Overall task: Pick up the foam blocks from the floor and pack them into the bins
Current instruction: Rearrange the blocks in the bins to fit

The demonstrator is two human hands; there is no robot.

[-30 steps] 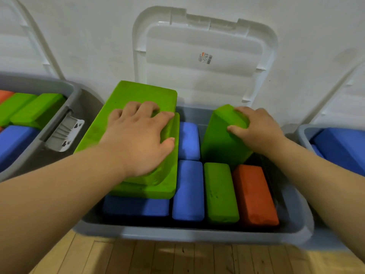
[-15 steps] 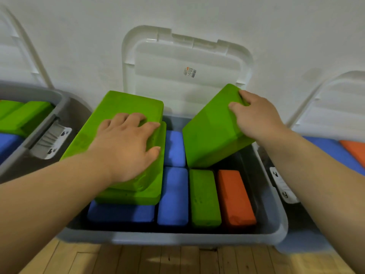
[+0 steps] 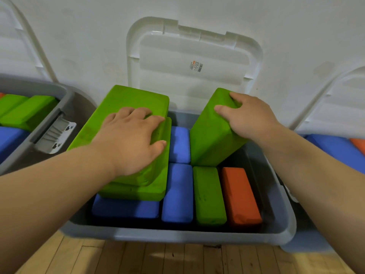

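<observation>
Head view. The grey middle bin [image 3: 177, 235] stands on a wooden floor [image 3: 158, 258], its white lid [image 3: 194, 56] propped upright against the wall [image 3: 197, 8] behind the far rim.

Along the bin's bottom lie three blue blocks [image 3: 177, 192], a flat green block [image 3: 208, 196] and an orange block [image 3: 240, 196], side by side; the orange one is nearest the right wall.

At the left side of the bin, an upper green block [image 3: 122, 103] sits on a lower green block [image 3: 138, 191], both tilted up over the left rim and resting on a blue block. The left hand [image 3: 130, 141] lies palm down on the upper one, fingers bent over its right edge, thumb against its side, holding it.

Toward the far right corner, a tilted green block [image 3: 209, 139] stands on one end. The right hand [image 3: 250, 117] grips its upper end, thumb on the near face, fingers curled over the top. Its lower end appears to rest just behind the flat green block, though the contact is hidden.

A left bin [image 3: 59, 91] and a right bin [image 3: 300, 249], partly in view, also hold blocks.
</observation>
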